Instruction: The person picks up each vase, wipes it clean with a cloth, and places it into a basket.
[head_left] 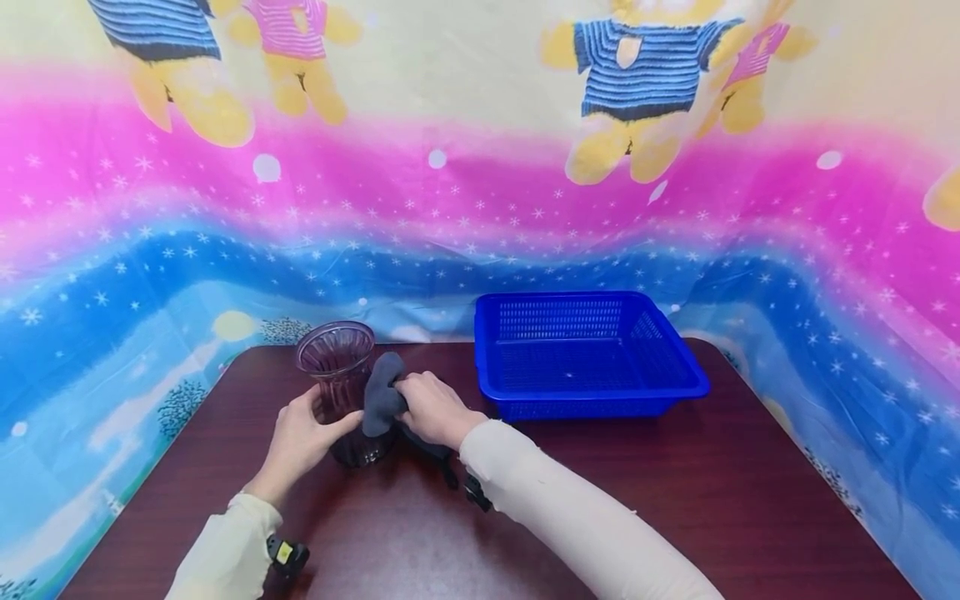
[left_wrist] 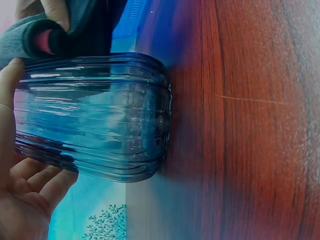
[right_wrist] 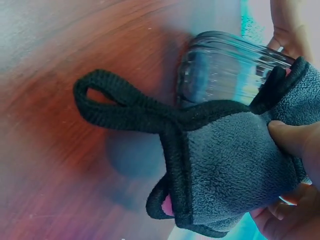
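A clear, ribbed glass vase (head_left: 341,392) with a flared rim stands upright on the table's left half. My left hand (head_left: 300,437) grips its side, thumb toward the front and fingers around the far side. In the right hand (head_left: 437,407) is a bunched grey cloth (head_left: 384,400) with black edging, pinched between thumb and fingers beside the vase. The right wrist view shows the cloth (right_wrist: 230,165) with a black hanging loop and a bit of pink inside its folds. In the left wrist view the cloth overlaps the upper side of the vase (left_wrist: 100,115).
A blue plastic basket (head_left: 588,408) with perforated walls stands at the back right of the dark wooden table (head_left: 600,500). Behind the table hangs a printed cloth backdrop (head_left: 450,200) with bears and snowflakes. Both wrists carry small black cameras.
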